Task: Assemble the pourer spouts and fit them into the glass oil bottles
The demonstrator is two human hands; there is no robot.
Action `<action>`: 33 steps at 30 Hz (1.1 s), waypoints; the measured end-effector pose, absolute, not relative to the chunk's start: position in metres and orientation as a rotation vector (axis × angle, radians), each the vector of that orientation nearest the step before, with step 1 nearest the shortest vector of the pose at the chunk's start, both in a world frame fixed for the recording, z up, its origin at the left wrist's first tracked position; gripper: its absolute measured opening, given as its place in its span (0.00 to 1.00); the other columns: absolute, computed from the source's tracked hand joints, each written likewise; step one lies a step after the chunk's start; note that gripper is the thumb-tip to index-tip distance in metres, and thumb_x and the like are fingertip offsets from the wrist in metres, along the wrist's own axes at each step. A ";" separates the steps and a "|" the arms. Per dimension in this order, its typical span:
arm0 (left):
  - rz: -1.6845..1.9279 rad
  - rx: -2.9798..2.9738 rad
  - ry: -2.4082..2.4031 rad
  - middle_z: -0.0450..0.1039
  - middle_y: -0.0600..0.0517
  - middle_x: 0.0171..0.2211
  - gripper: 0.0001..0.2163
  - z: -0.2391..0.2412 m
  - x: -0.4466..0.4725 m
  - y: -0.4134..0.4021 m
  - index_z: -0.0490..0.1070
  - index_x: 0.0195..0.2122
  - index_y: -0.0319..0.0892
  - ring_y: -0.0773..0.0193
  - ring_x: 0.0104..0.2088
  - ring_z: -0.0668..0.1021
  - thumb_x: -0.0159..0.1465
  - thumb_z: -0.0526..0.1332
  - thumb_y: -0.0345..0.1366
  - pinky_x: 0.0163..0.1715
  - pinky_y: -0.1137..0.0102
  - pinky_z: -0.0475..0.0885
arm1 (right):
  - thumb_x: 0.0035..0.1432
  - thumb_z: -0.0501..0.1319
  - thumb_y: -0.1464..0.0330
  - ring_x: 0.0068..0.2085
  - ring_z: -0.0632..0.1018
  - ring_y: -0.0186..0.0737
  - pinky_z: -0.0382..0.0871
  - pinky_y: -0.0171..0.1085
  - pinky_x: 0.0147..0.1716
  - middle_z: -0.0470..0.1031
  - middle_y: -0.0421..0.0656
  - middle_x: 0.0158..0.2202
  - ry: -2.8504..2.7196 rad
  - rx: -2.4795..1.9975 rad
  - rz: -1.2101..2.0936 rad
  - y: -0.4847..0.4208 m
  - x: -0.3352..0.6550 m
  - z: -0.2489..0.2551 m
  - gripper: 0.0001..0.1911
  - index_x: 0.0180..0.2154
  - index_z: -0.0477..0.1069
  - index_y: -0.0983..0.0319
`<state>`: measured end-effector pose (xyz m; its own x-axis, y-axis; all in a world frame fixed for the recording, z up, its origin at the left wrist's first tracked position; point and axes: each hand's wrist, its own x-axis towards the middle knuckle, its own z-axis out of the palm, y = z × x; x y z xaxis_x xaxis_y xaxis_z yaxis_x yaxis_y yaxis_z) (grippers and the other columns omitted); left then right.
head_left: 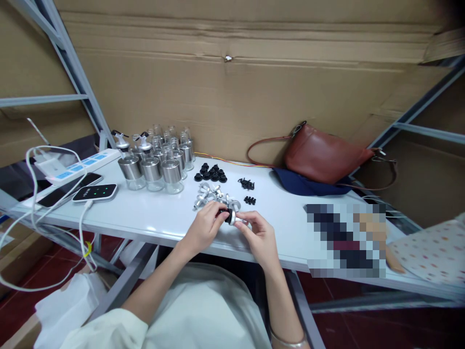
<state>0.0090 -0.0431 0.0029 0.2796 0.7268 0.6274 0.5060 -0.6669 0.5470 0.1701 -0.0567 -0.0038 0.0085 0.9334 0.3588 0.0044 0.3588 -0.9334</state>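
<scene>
Over the table's front part, my left hand point(207, 224) is closed on the black stopper end of a small bottle pourer point(230, 217). My right hand point(260, 236) pinches the silver spout end of the same piece. Stopper and spout sit against each other between the fingertips; the fingers partly cover them. Just beyond my hands lies a loose pile of silver pourer tops point(209, 192). Behind it are several black ribbed stoppers point(210, 173). To the right are small black levers point(246, 183) and short black plugs point(250, 200).
Glass bottles with steel bands point(171, 172) stand at the back left, two with pourers fitted. Further left are a power strip point(85, 165), a phone and a charging device point(95, 193) with white cables. A brown bag point(323, 155) rests on dark blue cloth. A person's patterned sleeve point(432, 249) shows at right.
</scene>
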 end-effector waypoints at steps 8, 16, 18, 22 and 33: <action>1.390 2.349 0.841 0.72 0.46 0.41 0.06 0.004 0.007 -0.043 0.68 0.42 0.42 0.60 0.44 0.73 0.65 0.55 0.31 0.46 0.63 0.68 | 0.52 0.59 0.49 0.13 0.53 0.26 0.45 0.30 0.13 0.60 0.33 0.11 -1.219 -1.074 1.158 -0.054 0.172 -0.006 0.21 0.24 0.64 0.61; 1.345 2.335 0.954 0.74 0.47 0.36 0.08 0.007 0.007 -0.043 0.70 0.40 0.40 0.60 0.39 0.75 0.65 0.56 0.37 0.41 0.66 0.68 | 0.53 0.59 0.50 0.14 0.56 0.27 0.49 0.30 0.14 0.58 0.32 0.12 -1.296 -1.065 1.155 -0.052 0.171 -0.003 0.21 0.24 0.64 0.61; 1.312 2.343 1.046 0.74 0.48 0.34 0.09 0.007 0.008 -0.043 0.70 0.38 0.40 0.60 0.36 0.74 0.65 0.55 0.40 0.39 0.66 0.66 | 0.53 0.60 0.53 0.16 0.61 0.29 0.55 0.31 0.17 0.62 0.33 0.14 -1.305 -1.033 1.096 -0.054 0.171 0.001 0.17 0.26 0.67 0.61; 1.284 2.316 1.191 0.72 0.51 0.27 0.14 0.005 0.008 -0.042 0.69 0.30 0.40 0.64 0.29 0.72 0.67 0.50 0.42 0.35 0.67 0.64 | 0.50 0.64 0.60 0.26 0.72 0.37 0.67 0.36 0.30 0.73 0.40 0.22 -1.345 -0.971 0.985 -0.057 0.170 0.002 0.09 0.28 0.72 0.60; 1.451 2.163 0.935 0.73 0.47 0.39 0.06 0.008 0.007 -0.044 0.69 0.41 0.41 0.64 0.37 0.75 0.64 0.57 0.33 0.36 0.70 0.70 | 0.43 0.69 0.69 0.32 0.74 0.39 0.66 0.39 0.35 0.75 0.41 0.28 -1.278 -0.936 0.903 -0.054 0.172 -0.005 0.05 0.27 0.76 0.58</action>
<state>0.0068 -0.0440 0.0084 0.2488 0.7013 0.6680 0.3182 -0.7106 0.6275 0.1722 -0.0537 -0.0051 0.0795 0.9293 0.3606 -0.0299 0.3638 -0.9310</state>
